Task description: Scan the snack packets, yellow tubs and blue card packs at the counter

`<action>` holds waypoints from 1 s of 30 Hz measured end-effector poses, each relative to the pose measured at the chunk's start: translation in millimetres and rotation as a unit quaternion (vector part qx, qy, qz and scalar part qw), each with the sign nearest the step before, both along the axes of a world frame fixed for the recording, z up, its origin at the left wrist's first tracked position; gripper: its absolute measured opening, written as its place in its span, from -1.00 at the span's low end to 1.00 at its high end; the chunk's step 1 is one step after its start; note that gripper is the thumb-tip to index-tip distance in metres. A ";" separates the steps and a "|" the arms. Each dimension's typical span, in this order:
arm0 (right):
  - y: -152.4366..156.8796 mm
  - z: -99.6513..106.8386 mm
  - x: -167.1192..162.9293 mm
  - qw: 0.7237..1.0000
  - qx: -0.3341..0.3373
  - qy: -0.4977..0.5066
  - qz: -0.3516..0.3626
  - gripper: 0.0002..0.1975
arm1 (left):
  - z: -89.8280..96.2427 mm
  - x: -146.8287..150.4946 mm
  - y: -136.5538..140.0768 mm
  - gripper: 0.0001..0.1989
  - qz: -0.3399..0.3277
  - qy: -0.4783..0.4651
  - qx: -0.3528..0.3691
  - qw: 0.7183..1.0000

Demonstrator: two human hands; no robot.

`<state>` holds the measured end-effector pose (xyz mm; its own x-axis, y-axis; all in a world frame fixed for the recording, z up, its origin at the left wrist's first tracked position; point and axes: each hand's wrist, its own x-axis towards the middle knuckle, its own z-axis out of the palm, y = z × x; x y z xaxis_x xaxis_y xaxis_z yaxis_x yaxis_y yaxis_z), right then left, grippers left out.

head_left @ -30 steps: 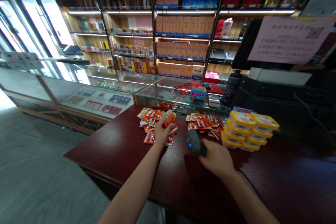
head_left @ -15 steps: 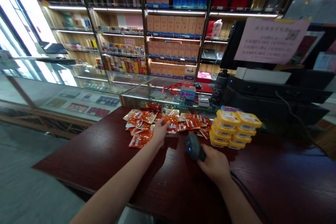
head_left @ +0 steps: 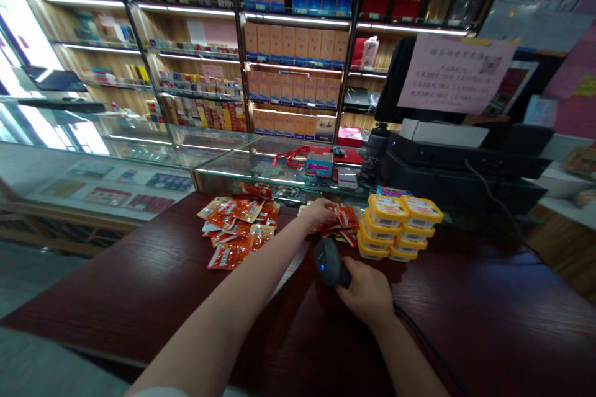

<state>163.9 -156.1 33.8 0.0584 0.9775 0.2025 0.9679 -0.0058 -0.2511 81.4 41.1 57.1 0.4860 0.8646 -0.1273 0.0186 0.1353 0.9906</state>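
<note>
My right hand [head_left: 367, 291] is closed round the handle of a black barcode scanner [head_left: 327, 262], which has a blue light on it and is held over the dark wooden counter. A cable runs from under that wrist toward the lower right. Farther forward, my left hand [head_left: 320, 214] reaches onto the right-hand pile of orange snack packets [head_left: 348, 216], its fingers bent and closed on a packet there; the fingertips are partly hidden. To the left of that arm lies a wider pile of similar shiny orange packets [head_left: 237, 217], loosely overlapping.
Stacked yellow-lidded tubs [head_left: 388, 209] stand right of the packets. Behind are a glass display case [head_left: 223, 167], a small blue-and-pink box [head_left: 319, 166], a dark bottle [head_left: 375, 152] and a monitor with a pink paper sign [head_left: 454, 74]. Shelves of boxes [head_left: 298, 46] line the wall.
My left hand has let go of the packet it held in the middle and moved right onto the right-hand pile. My right hand still holds the scanner. The view has shifted slightly right.
</note>
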 end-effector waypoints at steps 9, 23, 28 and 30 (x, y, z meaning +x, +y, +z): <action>-0.8 -1.1 -1.0 1.000 -0.012 -0.007 -0.011 -0.77 | -8.1 -25.1 -12.4 -0.85 0.044 -0.021 0.061 0.997; -6.7 8.0 -2.9 0.998 -0.052 0.003 -0.025 -0.75 | -11.6 -179.8 -72.6 -0.74 0.339 0.510 0.339 0.714; -7.7 7.4 -3.6 0.999 -0.040 -0.004 -0.028 -0.75 | -25.8 -177.5 -80.8 -0.50 0.349 0.572 0.304 0.677; -8.1 6.6 -3.7 0.999 -0.033 -0.012 -0.031 -0.75 | -27.4 -174.8 -81.6 -0.51 0.343 0.567 0.294 0.689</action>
<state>160.2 -164.3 40.4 0.1156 0.9833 0.1403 0.9709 -0.0821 -0.2249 -93.3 -40.5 29.6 -0.1859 0.9053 0.3819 0.9570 0.0788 0.2791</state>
